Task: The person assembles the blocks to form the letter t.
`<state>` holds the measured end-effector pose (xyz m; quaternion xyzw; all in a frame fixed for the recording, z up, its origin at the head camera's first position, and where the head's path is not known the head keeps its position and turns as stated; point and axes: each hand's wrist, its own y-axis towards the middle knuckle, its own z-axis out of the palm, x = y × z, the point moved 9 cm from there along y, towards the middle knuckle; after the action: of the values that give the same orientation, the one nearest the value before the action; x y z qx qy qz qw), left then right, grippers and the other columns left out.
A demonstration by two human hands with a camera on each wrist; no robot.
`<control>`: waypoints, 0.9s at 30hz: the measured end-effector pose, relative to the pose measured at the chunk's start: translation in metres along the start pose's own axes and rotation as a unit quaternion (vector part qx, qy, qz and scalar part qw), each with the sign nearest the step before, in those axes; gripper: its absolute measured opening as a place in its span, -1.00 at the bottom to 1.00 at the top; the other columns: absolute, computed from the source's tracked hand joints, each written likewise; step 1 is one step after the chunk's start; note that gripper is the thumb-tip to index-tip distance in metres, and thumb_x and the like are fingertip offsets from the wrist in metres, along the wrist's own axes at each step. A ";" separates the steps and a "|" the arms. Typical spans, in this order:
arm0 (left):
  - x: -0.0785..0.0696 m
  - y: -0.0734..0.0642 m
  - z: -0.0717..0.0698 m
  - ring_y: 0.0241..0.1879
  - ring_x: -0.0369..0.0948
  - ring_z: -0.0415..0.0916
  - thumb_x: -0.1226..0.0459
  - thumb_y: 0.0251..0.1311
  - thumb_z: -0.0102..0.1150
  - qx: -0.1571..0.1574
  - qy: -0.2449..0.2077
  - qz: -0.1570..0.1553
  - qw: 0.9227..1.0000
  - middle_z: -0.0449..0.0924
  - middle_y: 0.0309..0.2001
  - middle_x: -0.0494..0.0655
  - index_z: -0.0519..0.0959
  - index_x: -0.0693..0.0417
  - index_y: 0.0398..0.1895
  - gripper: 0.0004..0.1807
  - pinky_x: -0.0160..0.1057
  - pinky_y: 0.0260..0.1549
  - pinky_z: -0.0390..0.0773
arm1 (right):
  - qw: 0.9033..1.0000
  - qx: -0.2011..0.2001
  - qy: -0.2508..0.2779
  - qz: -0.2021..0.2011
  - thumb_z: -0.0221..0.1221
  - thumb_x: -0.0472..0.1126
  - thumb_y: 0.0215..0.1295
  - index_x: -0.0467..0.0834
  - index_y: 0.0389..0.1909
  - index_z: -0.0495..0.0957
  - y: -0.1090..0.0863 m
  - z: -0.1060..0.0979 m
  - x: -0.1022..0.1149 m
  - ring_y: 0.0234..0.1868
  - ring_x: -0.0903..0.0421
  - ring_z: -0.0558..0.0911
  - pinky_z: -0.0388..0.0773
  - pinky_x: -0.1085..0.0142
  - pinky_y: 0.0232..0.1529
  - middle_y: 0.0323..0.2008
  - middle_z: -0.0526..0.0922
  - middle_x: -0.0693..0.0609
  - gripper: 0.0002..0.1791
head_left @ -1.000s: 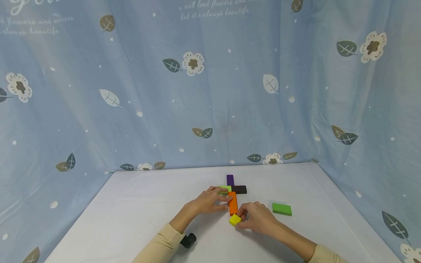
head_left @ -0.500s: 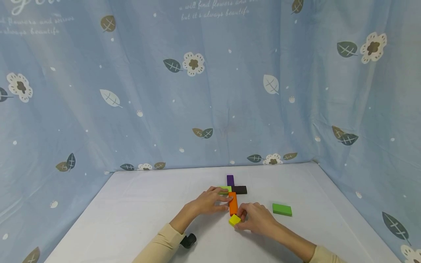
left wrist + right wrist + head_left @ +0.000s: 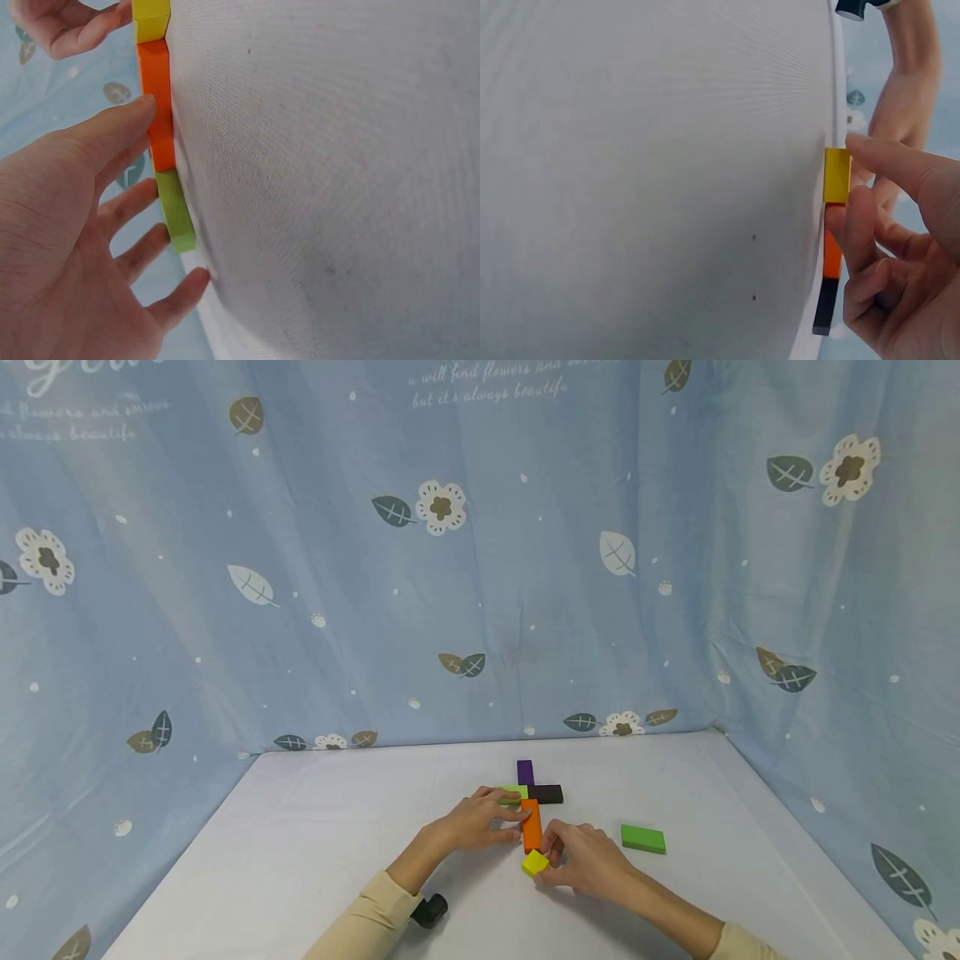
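Observation:
My right hand (image 3: 587,858) pinches a small yellow block (image 3: 536,863) between thumb and fingers, at the near end of an orange block (image 3: 532,827). In the right wrist view, the thumb is at one corner of the yellow block (image 3: 837,175), and curled fingers lie at the other end. My left hand (image 3: 480,820) rests from the left with spread fingers; in the left wrist view its thumb touches the orange block (image 3: 156,105) and other fingers reach the light green block (image 3: 175,210). The far end of the orange block meets the light green block and a black block (image 3: 546,794).
A purple block (image 3: 525,772) extends away from the black and light green pair. Off to the right lies a separate green block (image 3: 642,838). A dark camera (image 3: 430,911) sits by the left sleeve. A patterned blue curtain (image 3: 510,610) surrounds the white table (image 3: 337,827).
Almost nothing moves. The yellow block shifts very slightly left with the right hand's fingers, while the left hand stays put.

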<state>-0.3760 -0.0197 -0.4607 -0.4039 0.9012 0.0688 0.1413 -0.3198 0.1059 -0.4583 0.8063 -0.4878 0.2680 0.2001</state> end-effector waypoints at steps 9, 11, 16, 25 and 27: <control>0.001 0.000 0.001 0.35 0.00 0.27 -0.03 0.31 0.16 0.001 -0.002 0.002 1.000 0.34 0.42 -0.15 0.54 -0.27 0.24 -0.56 0.22 0.20 0.41 | 1.000 0.009 0.014 0.010 0.46 0.09 0.00 -0.05 -0.38 0.49 -0.002 -0.006 0.001 -0.72 0.23 0.49 0.46 0.40 -0.68 -0.48 0.55 0.19 -0.60; 0.001 0.000 0.001 0.36 0.00 0.27 -0.04 0.31 0.16 0.002 -0.002 0.002 1.000 0.34 0.42 -0.15 0.54 -0.28 0.25 -0.55 0.22 0.20 0.41 | 1.000 0.012 0.017 0.016 0.46 0.09 0.00 -0.04 -0.40 0.49 -0.002 -0.008 0.002 -0.70 0.22 0.50 0.46 0.40 -0.66 -0.48 0.55 0.20 -0.61; 0.000 0.000 0.001 0.35 0.00 0.27 -0.04 0.31 0.16 0.000 0.001 0.002 1.000 0.34 0.42 -0.15 0.54 -0.28 0.25 -0.55 0.22 0.20 0.41 | 0.999 0.017 0.027 0.013 0.43 0.07 0.05 -0.04 -0.41 0.49 -0.002 -0.014 0.006 -0.67 0.22 0.52 0.50 0.39 -0.63 -0.46 0.57 0.19 -0.64; 0.000 0.000 0.000 0.34 0.00 0.27 -0.03 0.31 0.16 0.002 0.001 0.000 1.000 0.35 0.41 -0.15 0.54 -0.29 0.25 -0.56 0.21 0.20 0.42 | 1.000 -0.001 0.020 -0.009 0.40 0.03 0.12 -0.08 -0.34 0.54 -0.004 -0.030 0.004 -0.67 0.23 0.50 0.54 0.40 -0.61 -0.39 0.60 0.17 -0.69; 0.000 0.000 0.000 0.34 0.00 0.27 -0.03 0.31 0.16 0.002 0.001 -0.002 1.000 0.35 0.41 -0.16 0.54 -0.29 0.24 -0.56 0.21 0.20 0.42 | 1.000 -0.007 0.014 -0.007 0.41 0.03 0.11 -0.08 -0.33 0.56 -0.005 -0.034 0.001 -0.67 0.24 0.49 0.53 0.40 -0.61 -0.39 0.61 0.17 -0.69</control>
<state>-0.3760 -0.0199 -0.4606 -0.4055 0.9006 0.0665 0.1417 -0.3232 0.1274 -0.4314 0.8042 -0.4813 0.2751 0.2141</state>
